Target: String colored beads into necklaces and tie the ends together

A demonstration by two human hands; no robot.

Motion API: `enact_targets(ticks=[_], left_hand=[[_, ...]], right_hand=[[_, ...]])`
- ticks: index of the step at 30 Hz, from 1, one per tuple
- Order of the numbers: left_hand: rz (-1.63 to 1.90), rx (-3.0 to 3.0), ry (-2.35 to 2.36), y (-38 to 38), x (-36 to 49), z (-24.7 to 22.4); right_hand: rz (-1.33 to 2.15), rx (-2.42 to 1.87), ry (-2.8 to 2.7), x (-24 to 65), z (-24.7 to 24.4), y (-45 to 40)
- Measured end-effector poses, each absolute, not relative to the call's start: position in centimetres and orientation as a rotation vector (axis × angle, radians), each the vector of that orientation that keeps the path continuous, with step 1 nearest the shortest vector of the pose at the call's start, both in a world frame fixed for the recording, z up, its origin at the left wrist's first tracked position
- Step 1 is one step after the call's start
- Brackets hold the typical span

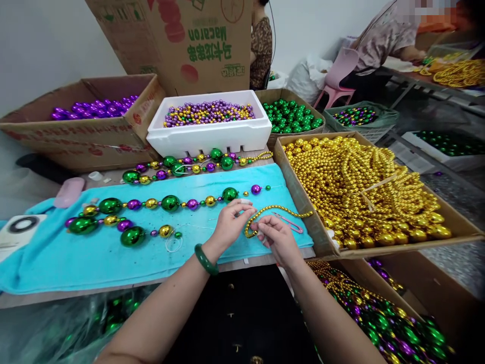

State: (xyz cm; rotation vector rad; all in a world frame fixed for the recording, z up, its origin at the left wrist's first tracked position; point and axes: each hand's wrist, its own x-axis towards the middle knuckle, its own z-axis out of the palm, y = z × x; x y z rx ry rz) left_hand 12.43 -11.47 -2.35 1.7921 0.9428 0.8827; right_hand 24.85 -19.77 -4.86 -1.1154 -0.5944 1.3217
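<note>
My left hand (232, 222), with a green bangle (206, 259) at the wrist, is closed in a pinch above the blue towel (147, 265); what it grips is too small to make out. Just right of it, my right hand (276, 236) pinches one end of a gold bead strand (280, 207), which curves up and back toward the box on the right. Left of my hands lies a string of large green, purple and gold beads (170, 203) in two rows joined at the left. A pink tool (291, 225) rests behind my right hand.
An open carton of gold bead strands (341, 184) stands at the right. Behind the towel are a white foam box (208, 132), a carton of purple beads (94, 108) and a box of green beads (290, 116). Another person (382, 40) sits at the back right, one more at the back.
</note>
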Motion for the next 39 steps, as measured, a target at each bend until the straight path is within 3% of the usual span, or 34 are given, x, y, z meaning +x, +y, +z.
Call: enact_targets(ticks=[7,16,22,28,39], left_hand=[[0.52,2.612,1.105,-9.6,13.4,-6.5],[0.421,2.642,1.17,-9.2,14.2,-6.9],[0.743,2.055,1.178,-9.7,13.2,-4.9],[0.713,1.049,0.977,-12.4,11.8,-2.3],[0.755,0.794,0.961,-13.1,9.9,-2.5]], right_hand=[[1.234,-1.15,-0.398,25.9,-5.2,-20.9],[1.289,-1.152,-0.406,25.0,-5.9,-21.4],[1.238,-1.179,-0.444,25.0,-6.0,-20.9],[1.266,-1.229,-0.577,23.3,-4.5,-19.6],[1.108,-1.38,-0.925,21.5,-4.7,-18.6]])
